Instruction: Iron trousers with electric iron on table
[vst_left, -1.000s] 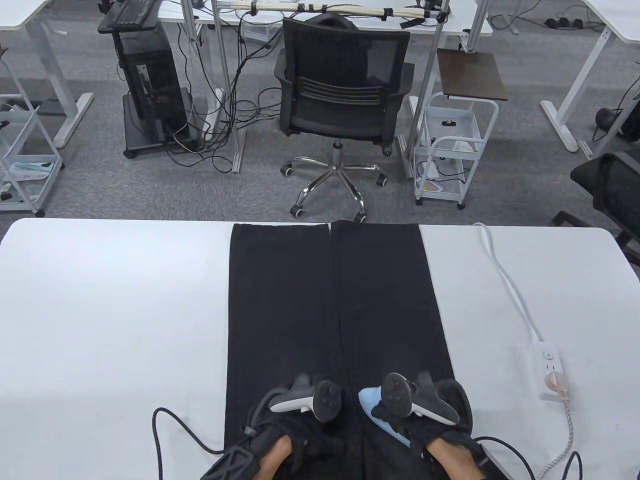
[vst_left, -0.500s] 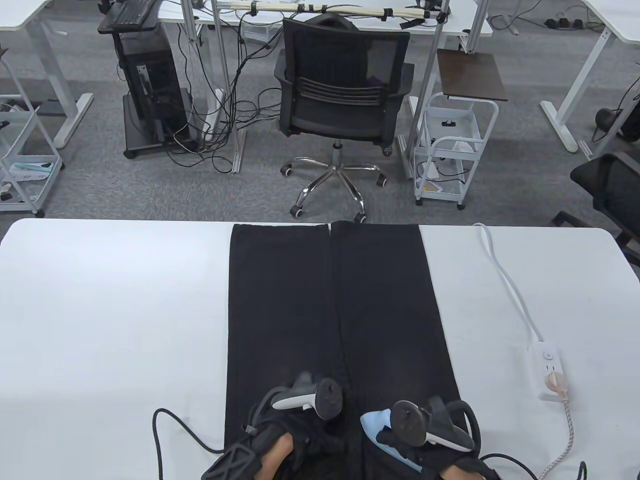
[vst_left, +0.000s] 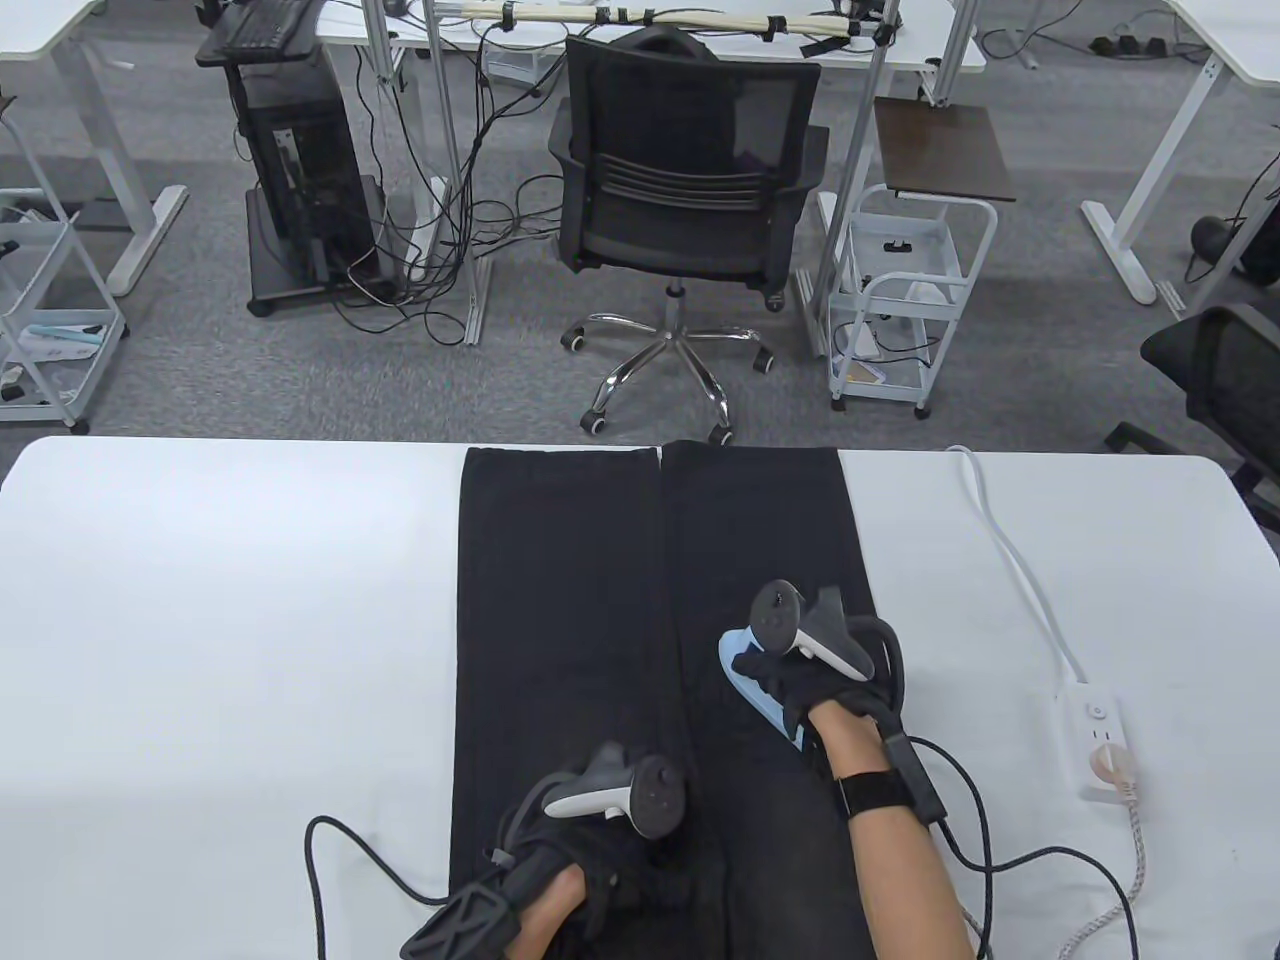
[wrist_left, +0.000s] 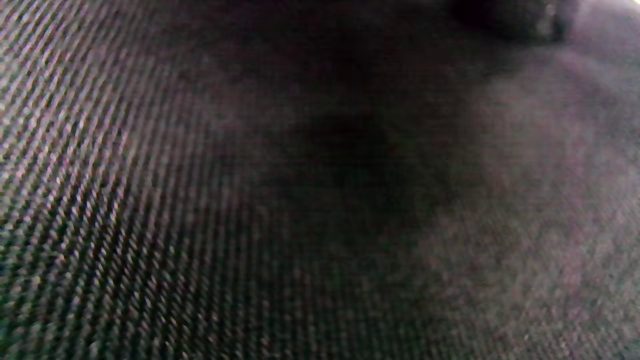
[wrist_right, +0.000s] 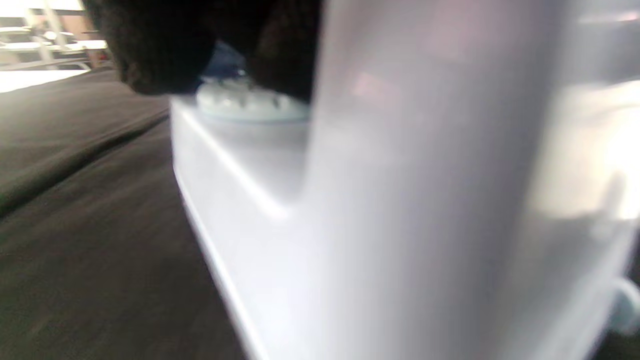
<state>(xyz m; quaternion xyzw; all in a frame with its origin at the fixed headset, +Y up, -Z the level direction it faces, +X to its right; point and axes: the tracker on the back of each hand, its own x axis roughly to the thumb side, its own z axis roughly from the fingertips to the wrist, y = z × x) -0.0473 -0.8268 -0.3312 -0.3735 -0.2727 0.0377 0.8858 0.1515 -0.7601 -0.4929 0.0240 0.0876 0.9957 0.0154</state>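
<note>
Black trousers (vst_left: 600, 600) lie flat on the white table (vst_left: 200, 620), legs pointing to the far edge. My right hand (vst_left: 800, 680) grips the handle of a light blue iron (vst_left: 745, 680) that sits on the right trouser leg, about halfway along it. The iron fills the right wrist view (wrist_right: 400, 200), with dark fabric (wrist_right: 75, 200) beside it. My left hand (vst_left: 600, 850) rests flat on the trousers near the front edge, on the left leg. The left wrist view shows only close dark cloth (wrist_left: 250, 200).
A white power strip (vst_left: 1095, 735) with its white cable (vst_left: 1010, 560) lies on the table's right side; a braided cord (vst_left: 1125, 890) runs from it toward the front edge. A black office chair (vst_left: 690, 200) and a white trolley (vst_left: 910, 290) stand beyond the far edge.
My right hand first drew the iron slightly back toward the front edge, then pushed it well forward along the right leg. My left hand has stayed in place.
</note>
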